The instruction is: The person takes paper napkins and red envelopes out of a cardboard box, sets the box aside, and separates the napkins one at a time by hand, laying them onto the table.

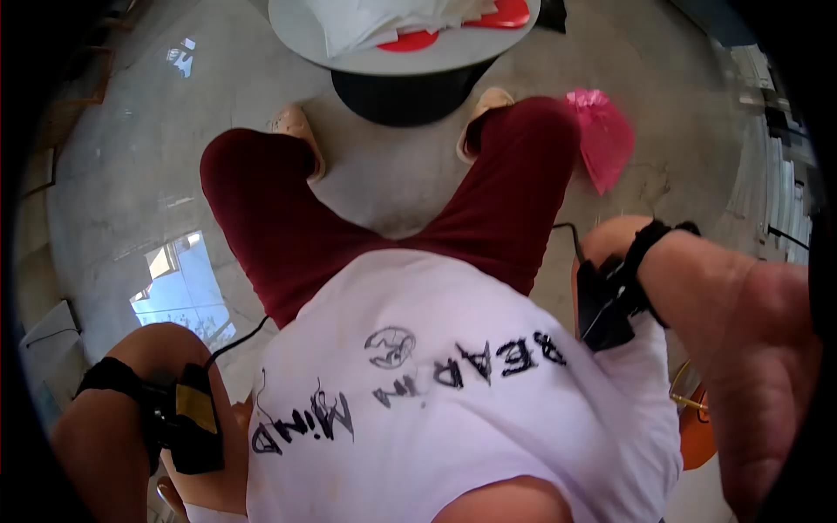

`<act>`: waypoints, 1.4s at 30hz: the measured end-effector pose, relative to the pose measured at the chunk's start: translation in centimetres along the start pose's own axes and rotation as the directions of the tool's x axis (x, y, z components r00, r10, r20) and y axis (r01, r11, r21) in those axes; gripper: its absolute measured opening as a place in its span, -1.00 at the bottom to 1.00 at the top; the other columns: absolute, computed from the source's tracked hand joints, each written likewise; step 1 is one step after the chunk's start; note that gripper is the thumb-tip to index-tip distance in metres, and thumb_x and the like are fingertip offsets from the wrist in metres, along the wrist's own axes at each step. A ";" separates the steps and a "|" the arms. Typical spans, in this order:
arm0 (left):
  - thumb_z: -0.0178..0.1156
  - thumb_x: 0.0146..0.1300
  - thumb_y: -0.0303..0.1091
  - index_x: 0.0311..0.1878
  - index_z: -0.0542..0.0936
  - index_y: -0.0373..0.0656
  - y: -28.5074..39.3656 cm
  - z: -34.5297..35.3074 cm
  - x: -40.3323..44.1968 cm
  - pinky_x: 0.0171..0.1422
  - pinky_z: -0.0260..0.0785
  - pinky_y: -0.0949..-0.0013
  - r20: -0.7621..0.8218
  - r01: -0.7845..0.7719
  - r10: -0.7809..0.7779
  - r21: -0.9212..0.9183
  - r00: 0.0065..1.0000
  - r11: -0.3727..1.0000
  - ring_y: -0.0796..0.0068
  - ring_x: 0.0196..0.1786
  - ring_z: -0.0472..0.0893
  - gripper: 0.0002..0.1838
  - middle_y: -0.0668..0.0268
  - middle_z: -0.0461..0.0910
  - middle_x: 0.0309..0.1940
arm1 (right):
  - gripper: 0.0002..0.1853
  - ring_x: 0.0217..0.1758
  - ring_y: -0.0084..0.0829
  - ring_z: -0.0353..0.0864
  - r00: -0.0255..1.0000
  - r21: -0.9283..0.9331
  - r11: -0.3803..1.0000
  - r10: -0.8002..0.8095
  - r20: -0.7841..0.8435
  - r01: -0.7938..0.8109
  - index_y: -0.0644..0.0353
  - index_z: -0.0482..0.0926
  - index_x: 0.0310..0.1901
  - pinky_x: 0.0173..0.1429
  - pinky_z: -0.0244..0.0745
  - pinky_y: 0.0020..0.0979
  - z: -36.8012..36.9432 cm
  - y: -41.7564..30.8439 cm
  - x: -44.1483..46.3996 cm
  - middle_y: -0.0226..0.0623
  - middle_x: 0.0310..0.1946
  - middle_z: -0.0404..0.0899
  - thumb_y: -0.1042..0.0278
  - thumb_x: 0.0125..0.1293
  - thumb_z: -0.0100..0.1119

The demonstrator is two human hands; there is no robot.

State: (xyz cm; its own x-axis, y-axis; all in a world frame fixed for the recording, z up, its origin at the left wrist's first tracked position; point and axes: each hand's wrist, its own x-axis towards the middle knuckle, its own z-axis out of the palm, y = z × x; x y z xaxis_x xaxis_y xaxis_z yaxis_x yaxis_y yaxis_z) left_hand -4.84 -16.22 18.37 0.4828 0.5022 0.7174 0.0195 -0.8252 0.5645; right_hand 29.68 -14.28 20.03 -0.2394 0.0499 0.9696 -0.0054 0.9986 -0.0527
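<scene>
My right hand [763, 366] is raised close to the camera at the right edge, its palm partly showing and its fingers not clear. Nothing that it holds can be made out. My left forearm [100, 440] is bent up at the lower left, and the left hand lies outside the picture. A black strap with a small device [196, 418] is on the left arm, and another black device [606, 305] is strapped to the right arm. Between the arms is a white shirt [488, 427] with black lettering, above dark red trousers [279, 209].
A round table [349, 59] with white sheets or bags [366, 22] and red items [506, 13] stands ahead. A pink bag [603, 144] lies on the grey floor [375, 192] beside the right knee. An orange object [697, 440] is at the lower right.
</scene>
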 end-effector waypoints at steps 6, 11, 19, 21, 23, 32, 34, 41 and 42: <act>0.21 0.24 -0.13 0.05 0.49 -0.11 -1.6 -0.6 0.0 0.06 0.29 0.21 -0.010 0.032 -0.032 0.026 0.999 0.999 0.32 0.07 0.44 -0.62 0.21 0.44 0.09 | -0.46 -0.08 -0.20 0.54 1.000 0.020 1.000 0.002 0.008 -0.002 0.34 0.43 0.09 0.02 0.43 -0.30 -0.3 0.6 -0.1 -0.04 -0.08 0.53 0.00 0.29 0.09; 0.21 0.24 -0.14 0.05 0.48 -0.12 -1.0 -0.5 0.6 0.06 0.30 0.21 -0.016 0.069 -0.068 0.054 0.998 0.996 0.32 0.06 0.44 -0.62 0.20 0.44 0.08 | -0.47 -0.09 -0.21 0.54 1.000 0.033 0.999 0.022 -0.019 -0.022 0.34 0.44 0.08 0.01 0.43 -0.30 -1.3 1.0 -0.3 -0.05 -0.08 0.54 0.02 0.28 0.09; 0.21 0.24 -0.16 0.04 0.48 -0.13 -0.9 -0.1 1.7 0.07 0.32 0.20 -0.039 0.086 -0.083 0.075 0.996 0.993 0.32 0.05 0.45 -0.63 0.20 0.45 0.07 | -0.49 -0.10 -0.21 0.54 0.999 0.039 0.999 0.029 -0.038 -0.028 0.33 0.45 0.07 0.00 0.44 -0.31 -2.0 1.6 -0.5 -0.06 -0.09 0.54 0.05 0.27 0.10; 0.21 0.23 -0.17 0.04 0.48 -0.13 -0.9 0.2 1.8 0.07 0.32 0.20 -0.037 0.088 -0.085 0.074 0.996 0.993 0.32 0.04 0.45 -0.63 0.20 0.45 0.07 | -0.49 -0.11 -0.22 0.55 0.998 0.035 0.999 0.035 -0.045 -0.034 0.33 0.45 0.07 0.00 0.44 -0.31 -2.3 1.5 -0.5 -0.06 -0.09 0.54 0.05 0.27 0.10; 0.21 0.23 -0.17 0.04 0.48 -0.14 -1.0 0.0 2.2 0.07 0.32 0.19 -0.044 0.097 -0.094 0.070 0.995 0.993 0.32 0.04 0.45 -0.63 0.19 0.45 0.07 | -0.50 -0.11 -0.22 0.55 0.998 0.030 0.998 0.048 -0.046 -0.046 0.33 0.45 0.07 -0.01 0.44 -0.31 -2.5 1.5 -0.2 -0.06 -0.10 0.54 0.06 0.27 0.10; 0.21 0.23 -0.19 0.03 0.48 -0.15 -1.3 0.8 4.2 0.07 0.34 0.18 -0.016 0.078 -0.077 0.071 0.997 0.994 0.32 0.03 0.46 -0.63 0.19 0.45 0.06 | -0.52 -0.12 -0.23 0.55 0.996 -0.007 1.000 -0.007 -0.089 0.006 0.33 0.46 0.05 -0.02 0.44 -0.32 -4.6 0.6 0.6 -0.07 -0.11 0.54 0.09 0.26 0.11; 0.20 0.22 -0.19 0.03 0.48 -0.16 -1.3 1.0 4.6 0.07 0.34 0.18 -0.023 0.076 -0.075 0.061 0.997 0.995 0.32 0.02 0.46 -0.63 0.18 0.45 0.05 | -0.52 -0.12 -0.23 0.55 0.995 -0.025 1.000 -0.012 -0.100 0.009 0.32 0.46 0.05 -0.02 0.44 -0.32 -4.9 0.0 0.6 -0.07 -0.11 0.54 0.09 0.26 0.11; 0.20 0.22 -0.21 0.02 0.48 -0.17 -0.3 2.2 6.3 0.07 0.35 0.18 -0.008 0.034 -0.034 0.025 0.999 0.999 0.32 0.01 0.46 -0.64 0.18 0.45 0.04 | -0.54 -0.13 -0.24 0.55 0.986 -0.105 0.994 -0.037 -0.162 0.020 0.32 0.46 0.04 -0.03 0.44 -0.33 -4.7 -0.9 -0.3 -0.08 -0.11 0.55 0.12 0.25 0.12; 0.20 0.22 -0.21 0.02 0.48 -0.17 0.3 2.6 6.4 0.07 0.36 0.17 -0.009 0.024 -0.024 0.026 1.000 0.999 0.32 0.01 0.47 -0.64 0.18 0.45 0.04 | -0.54 -0.13 -0.24 0.55 0.984 -0.102 0.994 -0.047 -0.175 0.029 0.32 0.47 0.04 -0.04 0.44 -0.33 -4.9 -1.1 -0.5 -0.08 -0.12 0.55 0.12 0.25 0.12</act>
State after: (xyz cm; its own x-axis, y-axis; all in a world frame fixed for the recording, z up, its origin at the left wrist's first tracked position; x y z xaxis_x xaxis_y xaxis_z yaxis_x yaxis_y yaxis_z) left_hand 0.48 -13.93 22.06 0.4742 0.5240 0.7075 0.0541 -0.8194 0.5707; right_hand 34.53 -15.29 20.78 -0.0656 0.0053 0.9978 0.0872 0.9962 0.0005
